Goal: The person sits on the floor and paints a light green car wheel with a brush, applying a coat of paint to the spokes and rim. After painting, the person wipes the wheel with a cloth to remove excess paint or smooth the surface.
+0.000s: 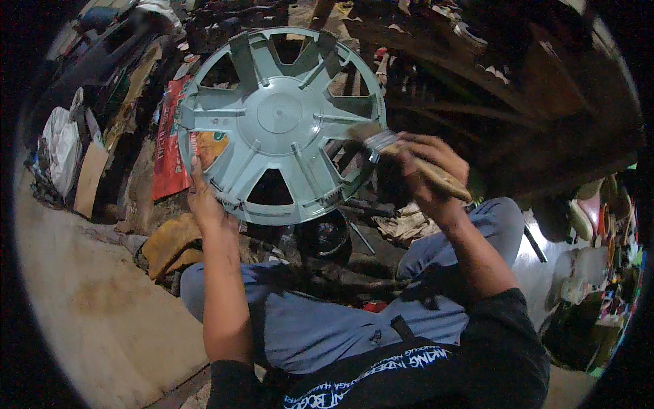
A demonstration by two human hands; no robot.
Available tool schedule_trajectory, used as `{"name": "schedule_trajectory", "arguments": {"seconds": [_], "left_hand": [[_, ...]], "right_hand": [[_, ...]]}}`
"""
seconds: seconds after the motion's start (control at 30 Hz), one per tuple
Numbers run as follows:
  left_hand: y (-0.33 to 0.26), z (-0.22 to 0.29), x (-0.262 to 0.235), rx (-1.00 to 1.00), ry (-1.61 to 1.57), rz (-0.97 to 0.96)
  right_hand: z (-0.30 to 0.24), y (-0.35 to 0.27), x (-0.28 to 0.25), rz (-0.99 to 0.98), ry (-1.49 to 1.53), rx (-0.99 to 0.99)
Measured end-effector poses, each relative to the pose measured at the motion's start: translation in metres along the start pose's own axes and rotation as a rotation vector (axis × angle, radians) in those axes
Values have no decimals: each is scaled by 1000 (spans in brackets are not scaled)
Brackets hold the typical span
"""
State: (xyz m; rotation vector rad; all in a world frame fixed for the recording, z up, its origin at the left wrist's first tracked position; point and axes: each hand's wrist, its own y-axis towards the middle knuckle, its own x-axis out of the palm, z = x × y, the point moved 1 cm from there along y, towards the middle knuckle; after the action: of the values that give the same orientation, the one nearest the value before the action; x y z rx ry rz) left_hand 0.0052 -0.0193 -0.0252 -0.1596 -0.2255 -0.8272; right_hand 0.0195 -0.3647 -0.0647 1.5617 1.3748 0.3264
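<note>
A pale grey-green hubcap (283, 116) is held up in front of me, its ribbed inner side facing me. My left hand (203, 191) grips its lower left rim, with the thumb on the near face and the other fingers mostly hidden behind. My right hand (432, 167) is closed round the wooden handle of a paintbrush (446, 183). The brush's bristles lie against or just over the hubcap's right side; motion blur hides which. Below the hubcap, a dark round pot (325, 235) stands between my legs.
A red printed sheet (170, 146) lies behind the hubcap's left side. Boards and scraps fill the far left, with a white plastic bag (63, 146). Dark wooden beams (490, 102) stand at the right. A crumpled cloth (409, 223) lies near my right knee, a yellowish-brown cloth (170, 245) near my left.
</note>
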Motion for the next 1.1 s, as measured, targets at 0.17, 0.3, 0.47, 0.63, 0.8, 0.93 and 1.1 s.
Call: {"name": "schedule_trajectory", "arguments": {"seconds": [0.17, 0.3, 0.47, 0.63, 0.8, 0.93, 1.1], "left_hand": [[17, -8, -22, -127, -105, -140], [13, 4, -21, -163, -77, -102], [35, -5, -35, -235, -12, -56], [15, -2, -30, -189, 38, -108], [40, -15, -37, -273, -47, -84], [47, -20, -42, -228, -5, -72], [30, 3, -46, -188, 93, -254]], "right_hand": [[-7, 0, -7, 7, -2, 142], [-28, -7, -12, -104, 95, 136], [-48, -29, -5, -291, 333, 55], [-20, -7, -16, -13, 139, 293], [-46, -28, -6, -287, 349, 78], [-27, -20, -7, -261, 305, 15], [8, -5, -37, 14, 113, 233]]}}
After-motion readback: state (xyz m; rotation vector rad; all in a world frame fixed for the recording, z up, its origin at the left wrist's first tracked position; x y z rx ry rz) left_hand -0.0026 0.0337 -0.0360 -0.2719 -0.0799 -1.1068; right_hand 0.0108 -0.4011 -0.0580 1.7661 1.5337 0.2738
